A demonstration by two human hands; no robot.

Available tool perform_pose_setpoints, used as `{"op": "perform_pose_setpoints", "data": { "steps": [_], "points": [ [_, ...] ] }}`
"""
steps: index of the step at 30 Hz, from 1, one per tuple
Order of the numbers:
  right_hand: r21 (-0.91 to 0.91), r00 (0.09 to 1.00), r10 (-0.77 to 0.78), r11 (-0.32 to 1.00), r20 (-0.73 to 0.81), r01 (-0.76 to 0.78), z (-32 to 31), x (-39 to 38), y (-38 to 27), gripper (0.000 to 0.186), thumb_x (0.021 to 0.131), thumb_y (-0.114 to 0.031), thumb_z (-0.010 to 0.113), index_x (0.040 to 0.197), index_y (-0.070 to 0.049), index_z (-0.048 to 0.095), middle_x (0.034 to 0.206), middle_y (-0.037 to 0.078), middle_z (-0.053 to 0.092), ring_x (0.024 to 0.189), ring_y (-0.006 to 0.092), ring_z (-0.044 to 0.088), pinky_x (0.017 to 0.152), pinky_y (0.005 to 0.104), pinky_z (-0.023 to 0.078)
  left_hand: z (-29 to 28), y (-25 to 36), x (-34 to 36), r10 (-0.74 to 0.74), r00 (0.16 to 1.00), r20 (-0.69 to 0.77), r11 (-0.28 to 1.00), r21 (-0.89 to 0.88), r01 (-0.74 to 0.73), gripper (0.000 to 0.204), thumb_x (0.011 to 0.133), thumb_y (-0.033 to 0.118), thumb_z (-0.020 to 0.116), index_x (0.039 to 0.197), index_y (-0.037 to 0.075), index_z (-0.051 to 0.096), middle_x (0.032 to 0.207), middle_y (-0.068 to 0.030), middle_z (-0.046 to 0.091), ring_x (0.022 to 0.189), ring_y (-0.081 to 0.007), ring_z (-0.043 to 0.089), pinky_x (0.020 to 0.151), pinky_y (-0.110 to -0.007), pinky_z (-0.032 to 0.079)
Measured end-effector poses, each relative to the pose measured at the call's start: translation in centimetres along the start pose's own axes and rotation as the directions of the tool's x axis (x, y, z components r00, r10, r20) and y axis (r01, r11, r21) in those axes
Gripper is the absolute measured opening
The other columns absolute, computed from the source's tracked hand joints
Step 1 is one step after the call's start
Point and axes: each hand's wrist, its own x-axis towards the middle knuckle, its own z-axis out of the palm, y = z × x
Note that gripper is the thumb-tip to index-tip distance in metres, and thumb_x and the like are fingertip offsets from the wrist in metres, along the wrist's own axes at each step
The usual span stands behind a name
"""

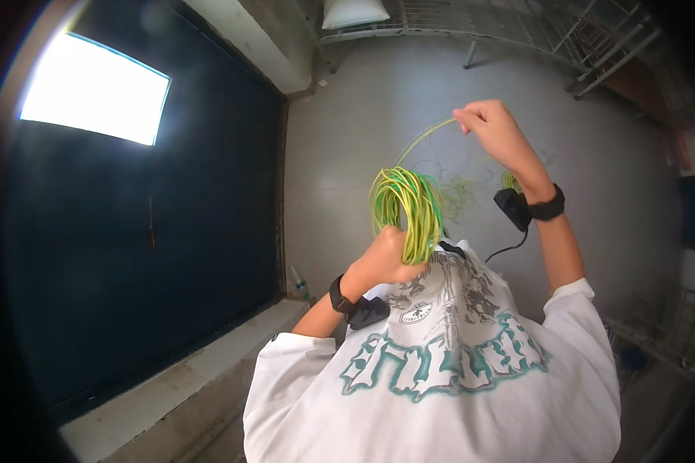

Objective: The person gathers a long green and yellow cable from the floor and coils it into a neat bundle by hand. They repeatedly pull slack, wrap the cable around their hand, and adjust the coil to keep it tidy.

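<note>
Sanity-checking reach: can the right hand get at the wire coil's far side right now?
Likely yes: the right hand pinches a strand leading to the wire coil, and nothing visible blocks the gap between them. The left hand grips the near side, leaving the far loops exposed.

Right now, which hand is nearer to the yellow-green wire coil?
Left. The left hand grips the wire coil near its lower end; the right hand is apart from it, farther up and right in the view, pinching a strand.
</note>
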Motion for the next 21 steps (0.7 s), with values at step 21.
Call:
{"op": "perform_pose_setpoints", "data": {
  "steps": [21],
  "points": [
    [0.543, 0.945, 0.072, 0.803, 0.318, -0.244, 6.7, -8.2, -5.8, 0.028, 0.093, -0.013, 0.048, 0.068, -0.002, 0.049, 0.057, -0.006, 0.037, 0.054, 0.0043, 0.032, 0.047, 0.024, 0.026, -1.2, 1.0, 5.6, -0.523, 0.781, -0.342, 0.389, -0.911, -0.139, 0.019, 0.09, 0.017, 0.057, 0.081, 0.008, 0.043, 0.066, 0.001, 0.04, 0.06, -0.0104, 0.039, 0.056, -0.026, 0.036]
  ]
}}
